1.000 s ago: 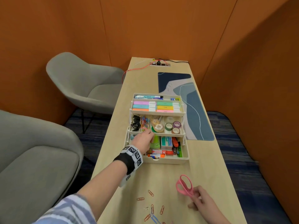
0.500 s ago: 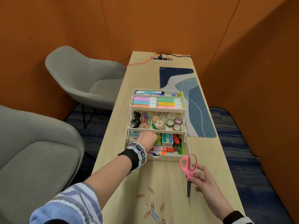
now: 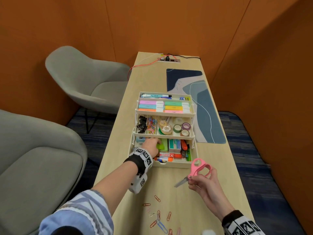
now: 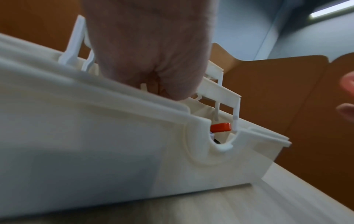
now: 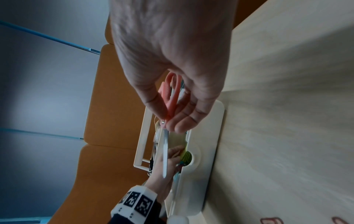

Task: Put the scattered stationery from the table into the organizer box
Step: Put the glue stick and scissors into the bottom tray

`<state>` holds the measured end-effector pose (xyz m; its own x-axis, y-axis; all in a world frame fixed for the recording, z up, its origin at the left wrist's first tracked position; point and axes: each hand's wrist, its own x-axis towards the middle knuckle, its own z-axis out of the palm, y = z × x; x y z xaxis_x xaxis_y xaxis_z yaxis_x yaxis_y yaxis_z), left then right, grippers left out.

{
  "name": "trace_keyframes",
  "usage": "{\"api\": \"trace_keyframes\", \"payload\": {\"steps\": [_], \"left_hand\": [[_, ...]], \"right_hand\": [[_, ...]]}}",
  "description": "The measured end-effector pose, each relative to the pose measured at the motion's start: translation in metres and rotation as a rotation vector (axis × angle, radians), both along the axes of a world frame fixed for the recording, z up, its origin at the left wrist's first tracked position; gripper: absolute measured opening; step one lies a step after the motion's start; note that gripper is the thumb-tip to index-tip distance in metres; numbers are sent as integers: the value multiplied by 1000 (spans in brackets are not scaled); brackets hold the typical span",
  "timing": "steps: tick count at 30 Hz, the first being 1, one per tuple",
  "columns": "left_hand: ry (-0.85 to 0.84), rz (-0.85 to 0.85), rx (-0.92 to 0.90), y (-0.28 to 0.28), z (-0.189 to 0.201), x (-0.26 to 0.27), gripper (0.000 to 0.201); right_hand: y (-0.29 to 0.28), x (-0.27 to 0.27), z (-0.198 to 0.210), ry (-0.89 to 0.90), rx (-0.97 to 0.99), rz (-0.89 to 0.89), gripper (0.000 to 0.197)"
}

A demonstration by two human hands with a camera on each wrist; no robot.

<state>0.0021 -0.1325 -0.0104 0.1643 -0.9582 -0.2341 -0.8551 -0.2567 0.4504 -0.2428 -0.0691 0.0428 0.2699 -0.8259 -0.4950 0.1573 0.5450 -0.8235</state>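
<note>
scissors (image 3: pixel 196 172): pink loop handles, short steel blades shut; held off the bench (image 3: pixel 218 167) just in front of the box's near right corner, blades pointing down toward the near left.
right hand (image 3: pixel 205 181): fingers (image 5: pixel 184 121) pinch the scissors at the pivot, handles up inside the palm.
box (image 3: pixel 176 165): cream, three stepped tiers, mid-bench; far tier has pens and pastel blocks, middle has binder clips, coloured clips and tape rolls, bottom has staple boxes, an orange stapler and markers.
left hand (image 3: pixel 151 146): reaching into the bottom tier's left side, next to a green item (image 3: pixel 160 147); fingers curled down, whether they hold anything cannot tell.
paper clips (image 3: pixel 158 216): scattered loose at the near edge of the bench, between the two arms.
head view only: tier contents, the clips, the blue mat (image 3: pixel 203 102) along the right edge.
left wrist view only: box front wall (image 4: pixel 114 144) close up, with its finger notch and an orange cap behind it; the hand's fingers are hidden behind the rim.
right wrist view only: the pinch at the pivot; blade (image 5: pixel 165 151) overlapping the left hand (image 5: pixel 162 171).
</note>
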Motion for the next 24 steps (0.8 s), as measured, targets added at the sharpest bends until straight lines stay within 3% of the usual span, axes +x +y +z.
{"api": "trace_keyframes", "payload": {"steps": [6,10,15,21,24], "left_hand": [[-123,-213,17,4,6,7,42],[0,-118,-191,32,13,9,36],[135,25,-342,87,17,-3,33],[124,58,-336,127,7,1,28],[91,59,-348,145,6,7,27]], "right_hand": [[-14,19,-8,-6,45,-147,30],[-39,28,-12,51,58,-214,32],[-69,46,-16,256,43,-245,48],[-85,68,-20,566,42,-191,14],[-90,71,-15,732,20,-40,29]]}}
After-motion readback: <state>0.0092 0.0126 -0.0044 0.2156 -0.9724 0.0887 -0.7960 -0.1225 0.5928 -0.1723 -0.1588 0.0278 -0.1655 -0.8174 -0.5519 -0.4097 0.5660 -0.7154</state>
